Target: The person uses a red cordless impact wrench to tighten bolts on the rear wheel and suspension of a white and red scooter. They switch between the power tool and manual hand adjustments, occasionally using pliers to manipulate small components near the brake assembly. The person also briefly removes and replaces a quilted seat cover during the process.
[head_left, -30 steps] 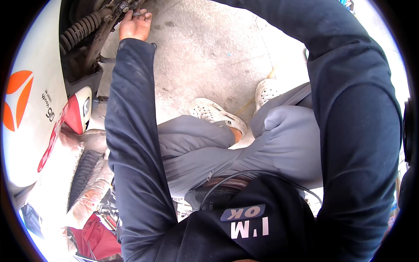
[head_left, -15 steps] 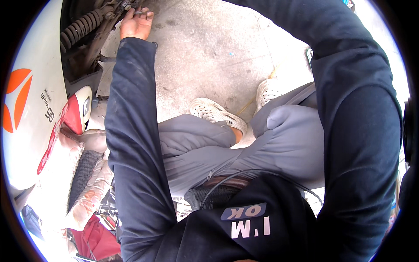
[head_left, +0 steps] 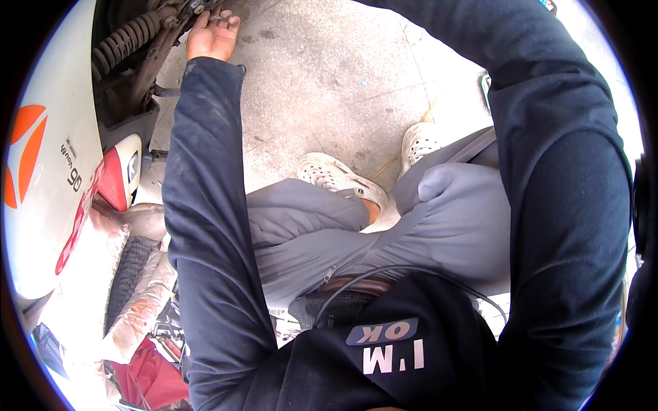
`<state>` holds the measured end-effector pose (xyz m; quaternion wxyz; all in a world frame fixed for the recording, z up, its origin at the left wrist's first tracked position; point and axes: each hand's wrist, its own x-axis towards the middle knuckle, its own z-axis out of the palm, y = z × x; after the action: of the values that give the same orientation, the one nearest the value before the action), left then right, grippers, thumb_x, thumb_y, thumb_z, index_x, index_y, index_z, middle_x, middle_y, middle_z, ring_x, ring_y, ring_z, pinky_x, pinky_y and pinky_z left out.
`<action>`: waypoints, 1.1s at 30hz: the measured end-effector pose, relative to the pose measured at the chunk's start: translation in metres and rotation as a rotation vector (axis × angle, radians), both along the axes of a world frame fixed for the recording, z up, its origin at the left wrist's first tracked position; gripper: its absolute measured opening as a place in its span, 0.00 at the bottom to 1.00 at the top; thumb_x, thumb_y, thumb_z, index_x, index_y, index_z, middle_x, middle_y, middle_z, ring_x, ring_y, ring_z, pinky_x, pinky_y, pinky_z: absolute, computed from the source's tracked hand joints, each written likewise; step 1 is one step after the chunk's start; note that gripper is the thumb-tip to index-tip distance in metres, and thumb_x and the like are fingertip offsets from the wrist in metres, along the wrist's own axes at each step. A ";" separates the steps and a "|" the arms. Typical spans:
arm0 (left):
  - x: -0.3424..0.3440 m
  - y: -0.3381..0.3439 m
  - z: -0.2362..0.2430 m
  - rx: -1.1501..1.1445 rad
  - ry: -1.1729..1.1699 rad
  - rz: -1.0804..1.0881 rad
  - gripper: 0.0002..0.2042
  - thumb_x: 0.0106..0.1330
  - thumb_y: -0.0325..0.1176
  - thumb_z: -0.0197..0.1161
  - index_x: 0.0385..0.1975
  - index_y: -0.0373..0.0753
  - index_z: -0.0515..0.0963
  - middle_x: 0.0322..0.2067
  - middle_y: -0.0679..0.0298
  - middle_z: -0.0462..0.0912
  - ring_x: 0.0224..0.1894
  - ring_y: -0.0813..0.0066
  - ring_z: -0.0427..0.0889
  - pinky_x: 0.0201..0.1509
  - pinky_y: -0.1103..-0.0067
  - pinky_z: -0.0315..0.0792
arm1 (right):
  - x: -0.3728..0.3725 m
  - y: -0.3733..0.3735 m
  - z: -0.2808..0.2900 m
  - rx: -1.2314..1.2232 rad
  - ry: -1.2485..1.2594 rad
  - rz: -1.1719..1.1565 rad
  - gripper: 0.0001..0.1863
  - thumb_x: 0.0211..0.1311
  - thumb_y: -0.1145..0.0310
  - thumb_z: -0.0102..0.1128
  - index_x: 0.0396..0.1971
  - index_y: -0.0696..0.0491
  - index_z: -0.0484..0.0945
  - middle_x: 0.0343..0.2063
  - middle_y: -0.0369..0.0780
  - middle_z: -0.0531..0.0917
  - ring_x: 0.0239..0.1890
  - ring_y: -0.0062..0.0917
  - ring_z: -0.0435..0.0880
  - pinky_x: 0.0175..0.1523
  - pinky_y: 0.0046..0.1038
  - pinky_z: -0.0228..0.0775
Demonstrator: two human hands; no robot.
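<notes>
At the top left, my left hand point(head_left: 211, 44) is turned palm up with its fingers curled in. A small greyish thing shows at the fingertips, too little of it to name. Right beside those fingers is a metal bolt end point(head_left: 199, 9) on the underside of a scooter. A dark coil-spring shock absorber point(head_left: 129, 42) and a rusty metal arm point(head_left: 145, 79) lie just left of the hand. My right arm point(head_left: 562, 164) in its dark sleeve bends up and over past the top edge, so my right hand is out of the picture.
The scooter's white body panel point(head_left: 58, 89) with an orange emblem fills the left side, above a red and white tail lamp point(head_left: 118, 181). Lower left are a pale padded cover point(head_left: 140, 301) and red cloth point(head_left: 154, 377). My legs in pale clogs point(head_left: 332, 175) rest on concrete floor point(head_left: 322, 82).
The view has shifted very slightly, so the scooter and my left hand sit a little farther left. My left hand keeps the same curled pose at the bolt end.
</notes>
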<state>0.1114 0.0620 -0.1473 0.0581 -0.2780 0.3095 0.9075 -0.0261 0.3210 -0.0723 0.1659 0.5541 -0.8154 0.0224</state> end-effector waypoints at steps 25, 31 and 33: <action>0.001 -0.007 0.005 -0.160 -0.056 0.002 0.13 0.80 0.37 0.38 0.51 0.36 0.67 0.39 0.56 0.71 0.38 0.62 0.69 0.43 0.65 0.68 | -0.002 -0.012 0.014 0.190 -0.069 0.110 0.20 0.69 0.50 0.44 0.44 0.41 0.84 0.49 0.46 0.79 0.52 0.41 0.74 0.52 0.55 0.61; 0.002 0.019 0.023 -0.183 -0.105 0.057 0.13 0.80 0.37 0.39 0.51 0.36 0.67 0.37 0.56 0.72 0.39 0.62 0.70 0.42 0.64 0.68 | 0.013 -0.003 0.014 0.198 0.047 0.011 0.22 0.68 0.48 0.45 0.50 0.41 0.82 0.53 0.47 0.77 0.58 0.44 0.71 0.59 0.58 0.55; 0.002 0.018 0.023 -0.189 -0.102 0.050 0.12 0.80 0.38 0.39 0.50 0.38 0.67 0.40 0.59 0.71 0.39 0.63 0.71 0.42 0.64 0.70 | 0.018 0.013 0.028 0.237 -0.009 -0.006 0.23 0.68 0.48 0.45 0.53 0.41 0.81 0.54 0.47 0.75 0.60 0.46 0.69 0.61 0.61 0.53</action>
<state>0.1134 0.0802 -0.1241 0.0247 -0.3358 0.3832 0.8601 -0.0084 0.3335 -0.0445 0.0955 0.5673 -0.8148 -0.0722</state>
